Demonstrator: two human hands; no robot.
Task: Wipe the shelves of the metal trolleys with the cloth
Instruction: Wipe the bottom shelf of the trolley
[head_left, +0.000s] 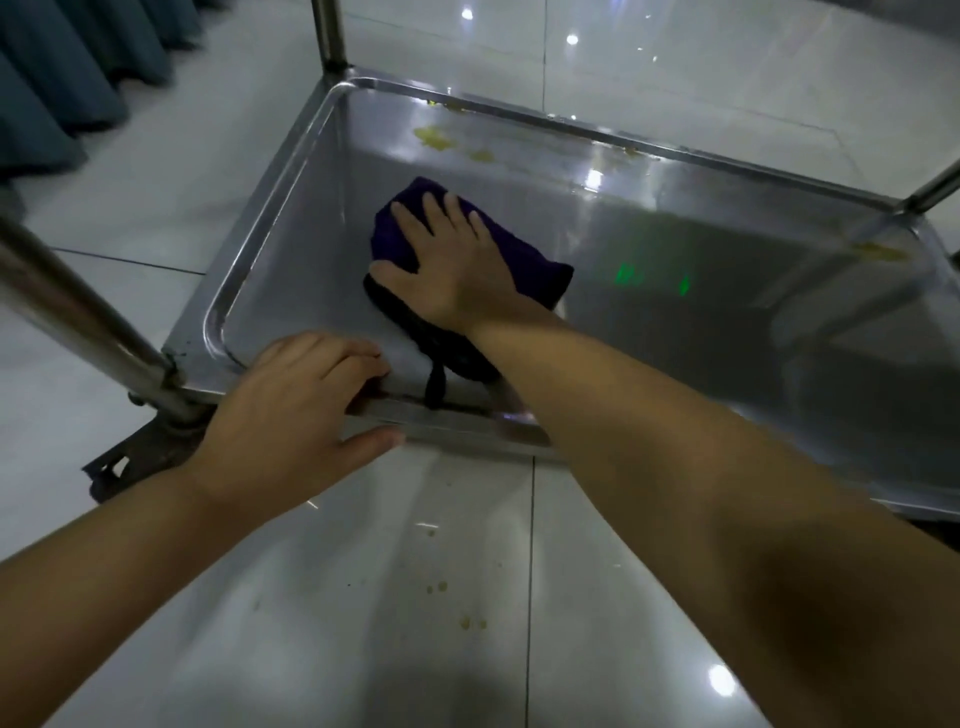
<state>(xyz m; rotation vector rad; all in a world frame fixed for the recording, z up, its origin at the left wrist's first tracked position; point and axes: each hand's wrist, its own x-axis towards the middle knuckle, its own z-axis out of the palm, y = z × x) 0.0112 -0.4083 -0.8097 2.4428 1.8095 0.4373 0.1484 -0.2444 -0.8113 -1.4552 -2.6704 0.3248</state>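
My right hand (447, 270) lies flat at frame centre, fingers spread, pressing the dark purple cloth (545, 278) onto the shiny steel trolley shelf (701, 322). My left hand (291, 410) grips the shelf's near rim at lower left, fingers curled over it. Near the far rim sit yellowish stains (434, 137).
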